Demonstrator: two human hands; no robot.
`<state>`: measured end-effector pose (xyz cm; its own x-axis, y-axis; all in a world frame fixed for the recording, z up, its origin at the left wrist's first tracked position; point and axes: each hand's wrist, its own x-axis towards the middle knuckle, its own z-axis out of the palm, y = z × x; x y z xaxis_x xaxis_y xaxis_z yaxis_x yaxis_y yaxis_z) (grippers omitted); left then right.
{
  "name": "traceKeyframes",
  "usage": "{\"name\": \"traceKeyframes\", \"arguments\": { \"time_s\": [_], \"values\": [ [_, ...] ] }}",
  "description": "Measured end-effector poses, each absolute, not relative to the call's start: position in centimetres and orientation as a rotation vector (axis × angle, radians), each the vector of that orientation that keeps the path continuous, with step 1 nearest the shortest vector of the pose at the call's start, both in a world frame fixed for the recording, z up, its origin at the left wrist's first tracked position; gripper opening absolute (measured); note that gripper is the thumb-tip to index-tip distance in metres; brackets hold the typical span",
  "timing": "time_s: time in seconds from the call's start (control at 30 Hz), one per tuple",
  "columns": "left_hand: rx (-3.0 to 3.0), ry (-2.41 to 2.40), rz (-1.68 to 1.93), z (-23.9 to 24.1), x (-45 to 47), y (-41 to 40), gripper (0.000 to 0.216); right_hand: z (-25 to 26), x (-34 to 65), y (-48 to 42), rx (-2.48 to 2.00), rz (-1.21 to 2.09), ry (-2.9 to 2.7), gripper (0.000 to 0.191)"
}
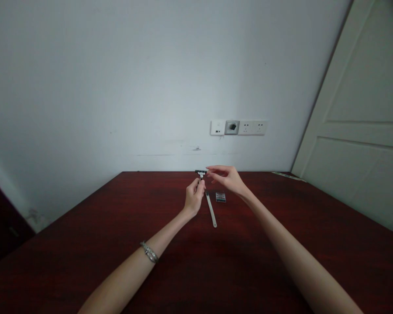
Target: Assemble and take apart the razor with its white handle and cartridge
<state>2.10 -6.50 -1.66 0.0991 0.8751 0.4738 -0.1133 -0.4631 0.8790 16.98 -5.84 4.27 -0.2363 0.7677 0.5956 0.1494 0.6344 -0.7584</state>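
Observation:
My left hand is closed around the handle of a razor, which stands upright with its dark, wide head at the top. Close to the right end of that head is my right hand, fingers stretched and slightly apart; whether a fingertip touches the razor I cannot tell. Below the hands, a long pale handle with a dark upper end and a hole at its near end lies on the table. Just right of it rests a small clear case with dark contents.
The dark red wooden table meets a white wall at its back edge. Sockets and switches are set in the wall. A pale panelled door stands at the right, with a thin strip near its foot.

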Motion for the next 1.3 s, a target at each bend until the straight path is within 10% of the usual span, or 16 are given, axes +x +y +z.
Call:
{"name": "traceKeyframes", "arguments": {
  "time_s": [1.3],
  "values": [
    [1.801,1.145,1.175,0.3,-1.9,-1.9,0.030,-0.3,11.5,-7.0,-1.639,0.122,-2.239,0.038]
  ]
}}
